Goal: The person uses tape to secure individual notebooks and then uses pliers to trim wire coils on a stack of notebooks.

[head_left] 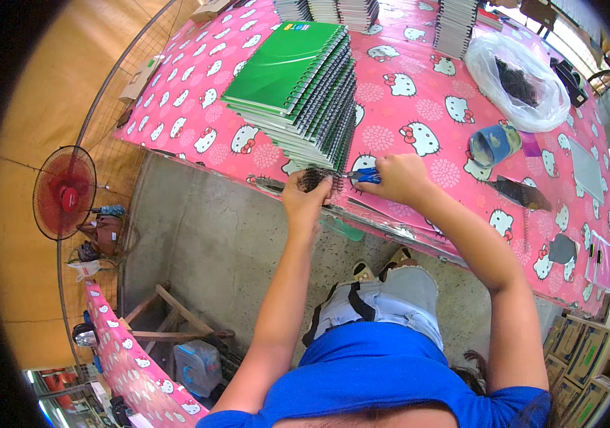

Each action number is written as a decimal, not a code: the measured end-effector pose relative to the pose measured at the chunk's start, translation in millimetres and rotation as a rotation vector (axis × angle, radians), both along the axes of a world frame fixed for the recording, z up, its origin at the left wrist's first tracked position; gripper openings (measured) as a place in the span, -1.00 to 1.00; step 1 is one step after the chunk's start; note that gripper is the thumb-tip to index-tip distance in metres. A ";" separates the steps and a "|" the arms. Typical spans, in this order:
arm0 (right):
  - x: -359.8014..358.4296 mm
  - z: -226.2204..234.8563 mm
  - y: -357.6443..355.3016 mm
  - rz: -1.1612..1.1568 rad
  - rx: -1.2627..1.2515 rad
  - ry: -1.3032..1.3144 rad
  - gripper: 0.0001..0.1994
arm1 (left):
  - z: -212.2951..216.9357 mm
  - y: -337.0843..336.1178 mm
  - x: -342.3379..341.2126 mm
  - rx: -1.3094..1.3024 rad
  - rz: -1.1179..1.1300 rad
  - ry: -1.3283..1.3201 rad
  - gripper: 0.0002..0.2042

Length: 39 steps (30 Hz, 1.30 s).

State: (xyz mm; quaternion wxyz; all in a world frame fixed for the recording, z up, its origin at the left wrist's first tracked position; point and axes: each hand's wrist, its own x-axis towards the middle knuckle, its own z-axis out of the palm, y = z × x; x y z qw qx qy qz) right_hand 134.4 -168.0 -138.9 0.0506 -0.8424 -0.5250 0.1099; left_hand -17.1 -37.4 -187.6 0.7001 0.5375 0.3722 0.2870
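My left hand (304,200) pinches a small bunch of black wire binding coils (314,178) at the near edge of the pink table. In my right hand (402,178) is a pair of blue-handled pliers (367,175), its jaws meeting the coils beside my left fingertips. Whether the jaws are closed on a wire is too small to tell. Just beyond both hands rises a leaning stack of green spiral notebooks (287,68), their black coil spines facing right.
More notebook stacks (456,28) stand along the far side. To the right lie a clear plastic bag (487,68) holding black coils (515,82), a blue rounded object (494,145) and a dark flat piece (522,193). A red fan (64,192) stands left; cardboard boxes (581,349) sit lower right.
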 end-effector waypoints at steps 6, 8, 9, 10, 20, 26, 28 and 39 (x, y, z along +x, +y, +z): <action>15.1 -32.2 -6.5 0.130 0.476 -0.339 -0.39 | 6.8 -10.3 7.4 0.032 0.009 0.022 -0.59; 8.1 -29.1 3.6 0.108 0.386 -0.257 -0.40 | 3.5 -11.9 9.1 0.057 0.006 0.001 -0.60; 8.0 -26.1 5.6 0.070 0.218 -0.154 -0.40 | -0.2 -10.6 9.3 0.045 -0.003 -0.013 -0.60; 3.2 -9.2 11.4 0.048 0.050 -0.047 -0.40 | -7.0 -5.6 4.4 0.032 0.005 -0.024 -0.60; 22.0 -40.9 -1.1 0.179 0.609 -0.370 -0.37 | 7.6 -12.3 8.1 0.042 -0.009 0.069 -0.55; 4.2 -19.4 7.0 0.060 0.042 -0.043 -0.46 | -11.1 -1.4 2.8 -0.008 -0.064 0.029 -0.54; 2.9 -21.5 -0.9 0.056 0.095 -0.059 -0.46 | -14.3 -2.0 0.3 -0.024 -0.018 0.000 -0.56; 4.3 -20.9 11.5 0.023 -0.078 0.055 -0.44 | -19.9 -3.9 3.2 0.058 -0.002 0.061 -0.50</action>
